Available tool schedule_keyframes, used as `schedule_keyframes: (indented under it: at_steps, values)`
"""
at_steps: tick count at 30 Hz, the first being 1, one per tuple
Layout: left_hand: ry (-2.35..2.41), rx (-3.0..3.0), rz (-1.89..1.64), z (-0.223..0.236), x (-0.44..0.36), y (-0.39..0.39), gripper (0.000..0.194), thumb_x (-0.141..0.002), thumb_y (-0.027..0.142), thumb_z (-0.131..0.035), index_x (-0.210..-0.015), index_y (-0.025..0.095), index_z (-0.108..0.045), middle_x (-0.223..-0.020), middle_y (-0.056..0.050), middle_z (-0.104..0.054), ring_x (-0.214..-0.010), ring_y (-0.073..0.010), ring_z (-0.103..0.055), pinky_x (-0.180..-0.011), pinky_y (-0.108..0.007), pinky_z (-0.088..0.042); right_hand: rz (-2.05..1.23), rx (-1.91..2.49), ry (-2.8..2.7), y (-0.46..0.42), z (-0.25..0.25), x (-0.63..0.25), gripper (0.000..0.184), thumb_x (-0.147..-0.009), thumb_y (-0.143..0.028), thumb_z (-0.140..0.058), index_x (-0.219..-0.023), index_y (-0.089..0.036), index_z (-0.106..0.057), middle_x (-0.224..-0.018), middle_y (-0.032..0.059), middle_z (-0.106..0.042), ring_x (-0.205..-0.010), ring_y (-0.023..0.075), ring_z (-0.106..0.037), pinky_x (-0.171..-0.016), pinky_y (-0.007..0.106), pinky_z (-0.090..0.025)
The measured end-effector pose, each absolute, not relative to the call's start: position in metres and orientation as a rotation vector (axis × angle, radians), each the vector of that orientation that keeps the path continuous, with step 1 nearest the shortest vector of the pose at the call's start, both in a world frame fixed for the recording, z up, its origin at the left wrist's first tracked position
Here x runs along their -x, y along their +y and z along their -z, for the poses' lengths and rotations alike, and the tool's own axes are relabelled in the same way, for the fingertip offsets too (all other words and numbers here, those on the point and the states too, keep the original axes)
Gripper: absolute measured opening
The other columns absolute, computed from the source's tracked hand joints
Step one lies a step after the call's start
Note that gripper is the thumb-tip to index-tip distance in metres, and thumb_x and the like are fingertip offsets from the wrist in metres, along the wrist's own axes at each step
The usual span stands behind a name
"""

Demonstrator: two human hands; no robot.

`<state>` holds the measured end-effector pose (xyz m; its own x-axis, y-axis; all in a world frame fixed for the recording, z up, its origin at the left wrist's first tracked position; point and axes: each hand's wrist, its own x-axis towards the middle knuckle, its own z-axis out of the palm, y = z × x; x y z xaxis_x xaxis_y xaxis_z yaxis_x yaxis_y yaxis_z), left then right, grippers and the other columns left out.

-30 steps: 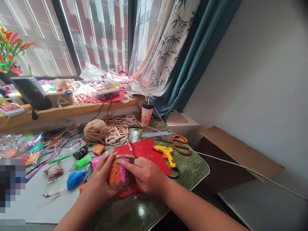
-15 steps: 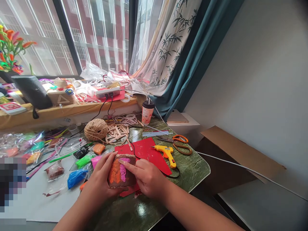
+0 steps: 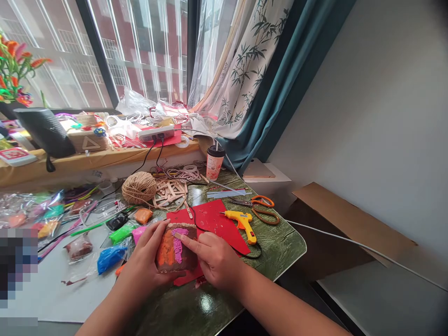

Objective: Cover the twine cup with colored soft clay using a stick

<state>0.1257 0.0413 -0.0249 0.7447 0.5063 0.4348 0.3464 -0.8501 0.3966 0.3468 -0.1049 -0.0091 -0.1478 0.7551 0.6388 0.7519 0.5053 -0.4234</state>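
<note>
My left hand [image 3: 146,254] is wrapped round the left side of a small, round-sided brown container [image 3: 189,262]. A twisted cord trims its top and bottom edges. Its front carries a patch of orange clay [image 3: 165,249] and, beside it, a strip of pink clay [image 3: 178,252] with a bumpy surface. My right hand [image 3: 213,256] rests against the right side, its index fingertip pressed on the upper part of the pink strip. The other right fingers are curled in, and whatever they may hold is hidden. A red sheet [image 3: 217,224] lies beneath and behind the container.
A yellow glue gun [image 3: 241,223] lies on the red sheet, with scissors [image 3: 261,207] to its right. Behind are a twine ball [image 3: 139,188], wooden sticks [image 3: 171,193] and a lidded cup [image 3: 214,164]. Bagged clay, including a blue pack [image 3: 111,259], lies on the left.
Hands and container hold nearly the same pose throughout. My right index fingertip stays on the pink strip, with at most a tiny shift. The view moves slightly.
</note>
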Motion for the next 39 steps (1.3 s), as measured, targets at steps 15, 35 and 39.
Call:
schedule_keyframes:
  at_steps: [15, 35, 39]
  values:
    - [0.626, -2.699, -0.822, 0.018, -0.131, 0.036, 0.115, -0.076, 0.063, -0.089, -0.168, 0.034, -0.025, -0.157, -0.018, -0.052, -0.139, -0.0424, -0.064, -0.11, -0.053, -0.061, 0.05, 1.296, -1.85, -0.112, 0.014, -0.343, 0.06, -0.107, -0.011, -0.043, -0.165, -0.024, -0.047, -0.083, 0.0052, -0.061, -0.073, 0.0241, -0.055, -0.067, 0.035, -0.055]
    - [0.661, -2.678, -0.768, 0.028, -0.124, 0.044, 0.119, -0.077, 0.06, -0.091, -0.171, 0.035, -0.024, -0.163, -0.015, -0.05, -0.144, -0.0418, -0.061, -0.113, -0.051, -0.059, 0.059, 1.397, -1.856, -0.121, 0.018, -0.339, 0.059, -0.108, -0.014, -0.042, -0.166, -0.022, -0.045, -0.082, 0.006, -0.061, -0.073, 0.0259, -0.057, -0.065, 0.037, -0.055]
    - [0.64, -2.703, -0.77, 0.029, -0.124, 0.046, 0.116, -0.079, 0.059, -0.089, -0.171, 0.034, -0.023, -0.161, -0.016, -0.05, -0.143, -0.0412, -0.062, -0.112, -0.05, -0.059, 0.052, 1.396, -1.854, -0.122, 0.019, -0.338, 0.059, -0.108, -0.014, -0.041, -0.166, -0.021, -0.044, -0.081, 0.0059, -0.061, -0.072, 0.0261, -0.057, -0.063, 0.037, -0.054]
